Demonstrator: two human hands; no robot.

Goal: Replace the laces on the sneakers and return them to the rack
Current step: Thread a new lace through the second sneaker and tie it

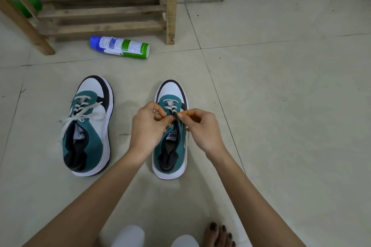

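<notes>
Two teal, white and black sneakers stand on the tiled floor, toes pointing away from me. The left sneaker point(88, 126) has a loose white lace point(80, 115) spilling over its side. Over the right sneaker point(170, 132) my left hand point(149, 126) and my right hand point(200, 128) meet at the middle eyelets. Both pinch the white lace point(170, 108) there, beside the dark tongue point(176, 118). Only the two front rows of that lace show; my fingers hide the rest.
A wooden slatted shoe rack point(104, 14) stands at the back left. A spray can point(120, 47) with a blue cap lies on its side in front of it. Something green point(30, 5) sits behind the rack's left leg. My bare foot point(219, 234) shows at the bottom.
</notes>
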